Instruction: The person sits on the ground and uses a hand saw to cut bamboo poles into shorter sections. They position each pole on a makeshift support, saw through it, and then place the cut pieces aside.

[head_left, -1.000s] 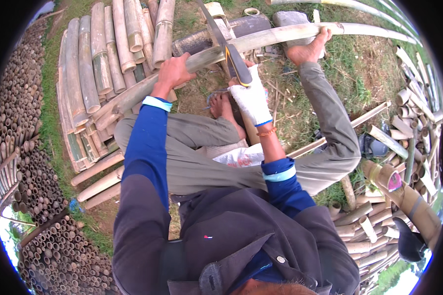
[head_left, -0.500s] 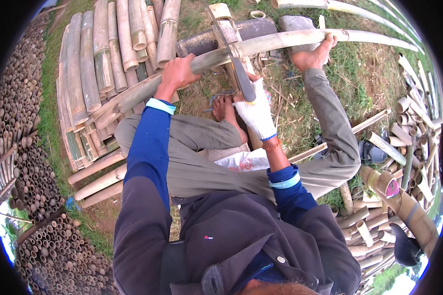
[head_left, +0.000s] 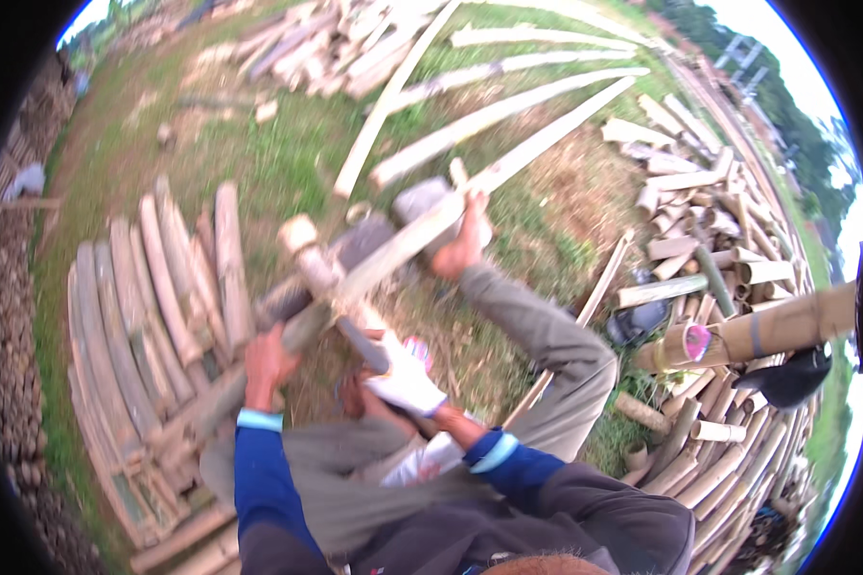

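On my remote feed I distinguish a white glove [head_left: 414, 382] on the right hand [head_left: 397, 372]; a bamboo pole [head_left: 403, 243], pale tan, greyer leftward; dark-blue sleeves [head_left: 267, 468] with light-blue cuffs [head_left: 260, 420]; olive-grey trousers [head_left: 539, 331]; a grey stone [head_left: 422, 203].

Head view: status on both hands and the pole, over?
Left hand on bamboo pole. Gloved right hand gripping dark-handled tool. Bare foot against pole, beyond tool. No obvious obstruction.

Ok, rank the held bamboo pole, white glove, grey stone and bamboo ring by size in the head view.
1. Bamboo pole
2. White glove, grey stone: too alike to rank
3. Bamboo ring
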Action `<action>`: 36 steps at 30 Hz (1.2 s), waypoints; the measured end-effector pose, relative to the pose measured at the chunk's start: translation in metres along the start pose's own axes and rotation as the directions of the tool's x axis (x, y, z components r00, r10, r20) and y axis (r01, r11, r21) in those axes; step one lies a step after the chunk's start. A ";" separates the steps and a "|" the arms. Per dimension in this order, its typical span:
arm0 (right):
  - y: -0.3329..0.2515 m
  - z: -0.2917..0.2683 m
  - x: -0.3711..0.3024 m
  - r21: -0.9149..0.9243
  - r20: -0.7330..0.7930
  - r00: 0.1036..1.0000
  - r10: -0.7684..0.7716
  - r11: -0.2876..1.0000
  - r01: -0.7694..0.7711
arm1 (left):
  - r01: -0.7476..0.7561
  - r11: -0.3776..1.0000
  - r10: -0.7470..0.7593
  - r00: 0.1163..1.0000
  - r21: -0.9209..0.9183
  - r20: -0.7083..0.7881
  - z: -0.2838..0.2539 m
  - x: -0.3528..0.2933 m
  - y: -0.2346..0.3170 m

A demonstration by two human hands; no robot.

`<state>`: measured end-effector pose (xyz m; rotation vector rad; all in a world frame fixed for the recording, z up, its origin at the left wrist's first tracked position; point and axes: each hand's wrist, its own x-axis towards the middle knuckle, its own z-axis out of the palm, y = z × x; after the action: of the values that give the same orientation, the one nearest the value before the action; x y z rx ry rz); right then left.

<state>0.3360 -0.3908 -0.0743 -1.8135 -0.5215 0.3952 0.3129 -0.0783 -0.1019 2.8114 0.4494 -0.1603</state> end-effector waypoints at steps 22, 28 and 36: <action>0.001 0.004 -0.057 -0.100 -0.103 0.992 -0.074 0.993 0.064 | -0.065 0.995 0.066 0.998 -0.073 0.016 -0.017 -0.009 -0.010; -0.053 -0.058 -0.215 0.039 0.051 0.966 0.255 0.966 -0.257 | -0.046 0.997 0.042 0.996 -0.058 -0.080 0.000 -0.018 -0.031; -0.008 0.023 0.007 0.193 -0.038 0.996 -0.083 0.977 0.089 | -0.037 0.999 0.038 0.999 -0.030 0.015 -0.011 -0.010 -0.028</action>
<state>0.3288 -0.3669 -0.0736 -1.6002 -0.5197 0.3472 0.2953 -0.0521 -0.0976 2.7856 0.3921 -0.1663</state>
